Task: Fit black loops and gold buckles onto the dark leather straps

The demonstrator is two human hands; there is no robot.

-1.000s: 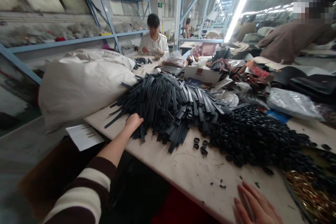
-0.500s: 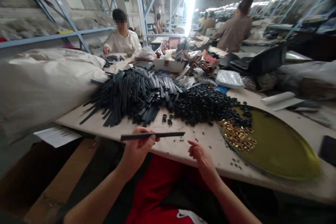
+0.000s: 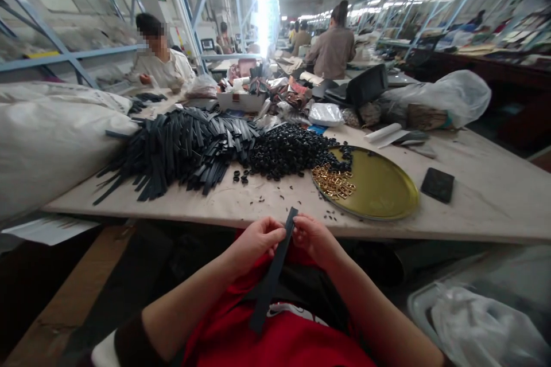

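Observation:
A flat black strap (image 3: 272, 281) slants between my hands, its upper end near the table edge and its lower end over my red clothing. My left hand (image 3: 262, 239) pinches the strap from the left, thumb on top. At the upper end, the curled fingers of my right hand (image 3: 313, 236) grip the strap's right edge. Past my hands lie a big heap of black straps (image 3: 172, 146), a pile of small black loops (image 3: 288, 152) and gold metal buckles (image 3: 333, 183) in a round yellowish tray (image 3: 383, 189).
A dark flat rectangular object (image 3: 438, 184) lies right of the tray. A large white sack (image 3: 55, 137) borders the table (image 3: 482, 200) at left. Mixed scraps and a white box (image 3: 241, 101) stand behind the piles. A co-worker (image 3: 161, 66) sits at the far left.
The strap has swung from level to a steep slant. My left hand has moved right, and my right hand has closed on the strap's upper end. The view has turned right.

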